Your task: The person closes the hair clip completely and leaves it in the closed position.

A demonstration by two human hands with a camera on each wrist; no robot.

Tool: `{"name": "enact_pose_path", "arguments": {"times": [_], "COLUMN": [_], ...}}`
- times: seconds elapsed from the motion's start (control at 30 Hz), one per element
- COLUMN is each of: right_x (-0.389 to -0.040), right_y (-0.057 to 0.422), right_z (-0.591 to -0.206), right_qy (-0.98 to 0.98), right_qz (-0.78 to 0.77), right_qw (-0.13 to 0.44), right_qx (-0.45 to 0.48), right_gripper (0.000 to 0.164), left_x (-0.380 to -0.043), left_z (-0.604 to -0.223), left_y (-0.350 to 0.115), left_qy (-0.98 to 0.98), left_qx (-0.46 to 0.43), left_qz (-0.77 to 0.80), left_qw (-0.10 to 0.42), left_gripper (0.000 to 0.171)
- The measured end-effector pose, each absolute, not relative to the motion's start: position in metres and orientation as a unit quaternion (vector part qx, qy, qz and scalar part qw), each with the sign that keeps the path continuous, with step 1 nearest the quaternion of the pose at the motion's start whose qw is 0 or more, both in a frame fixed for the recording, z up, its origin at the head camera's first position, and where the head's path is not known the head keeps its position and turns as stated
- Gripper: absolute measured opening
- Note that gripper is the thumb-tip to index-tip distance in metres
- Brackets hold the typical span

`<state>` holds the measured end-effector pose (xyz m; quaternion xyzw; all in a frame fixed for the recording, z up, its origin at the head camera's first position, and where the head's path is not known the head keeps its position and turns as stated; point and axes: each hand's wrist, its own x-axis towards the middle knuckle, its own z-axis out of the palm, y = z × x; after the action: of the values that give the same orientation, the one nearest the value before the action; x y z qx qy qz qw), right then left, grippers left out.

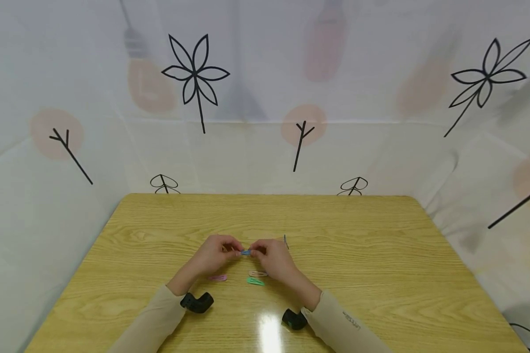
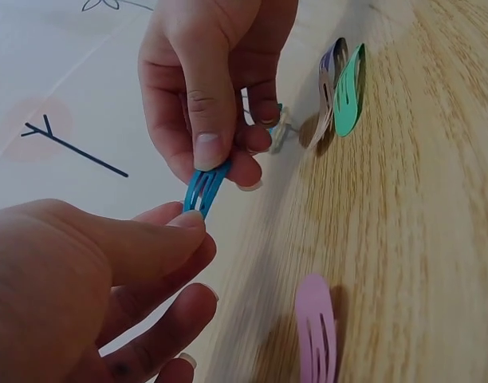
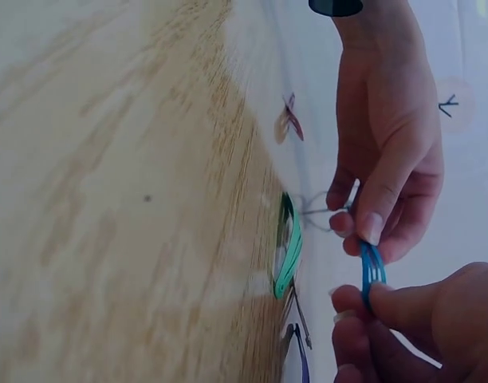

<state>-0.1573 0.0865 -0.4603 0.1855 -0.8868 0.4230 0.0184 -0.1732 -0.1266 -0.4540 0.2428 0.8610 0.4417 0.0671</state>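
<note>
A blue snap hair clip (image 1: 246, 252) is held between my two hands, above the middle of the table. My left hand (image 1: 214, 255) pinches one end between thumb and index finger; its other fingers are loosely bent in the left wrist view. At the opposite end, my right hand (image 1: 274, 257) pinches the clip (image 2: 204, 190) with thumb and fingers. Whether the clip is snapped open or closed, I cannot tell. Close below the hands lie a pink clip (image 1: 218, 278), a green clip (image 1: 255, 281) and a beige clip (image 1: 258, 273).
A dark blue clip (image 1: 285, 241) lies just beyond the right hand. Black curved pieces (image 1: 197, 303) sit by both wrists. The wood-grain table (image 1: 357, 230) meets a white patterned cloth (image 1: 247, 157) at the back and sides.
</note>
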Motion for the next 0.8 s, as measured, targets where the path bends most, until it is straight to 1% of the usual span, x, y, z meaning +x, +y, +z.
{"name": "enact_pose_path", "arguments": {"times": [0.17, 0.37, 0.63, 0.8], "right_x": [-0.1572, -0.1556, -0.1571, -0.1567], "right_y": [0.0868, 0.0858, 0.0835, 0.0834], "right_z": [-0.4603, -0.4591, -0.4632, -0.4635], "right_qy": [-0.886, -0.887, -0.896, -0.896], "right_qz": [0.416, 0.409, 0.386, 0.383], "right_qw": [-0.008, -0.035, -0.042, -0.045], "right_qx": [0.202, 0.214, 0.215, 0.219], "right_gripper": [0.007, 0.008, 0.01, 0.01], "left_x": [-0.1731, -0.1736, -0.1768, -0.1783], "left_z": [-0.4539, -0.4566, -0.4606, -0.4617], "left_y": [-0.1272, -0.1285, -0.1294, -0.1299], "left_qy": [0.864, 0.87, 0.87, 0.875], "left_qx": [0.246, 0.247, 0.245, 0.247], "left_qz": [0.434, 0.418, 0.415, 0.402], "left_qw": [0.066, 0.082, 0.104, 0.109], "left_gripper": [0.005, 0.005, 0.005, 0.004]}}
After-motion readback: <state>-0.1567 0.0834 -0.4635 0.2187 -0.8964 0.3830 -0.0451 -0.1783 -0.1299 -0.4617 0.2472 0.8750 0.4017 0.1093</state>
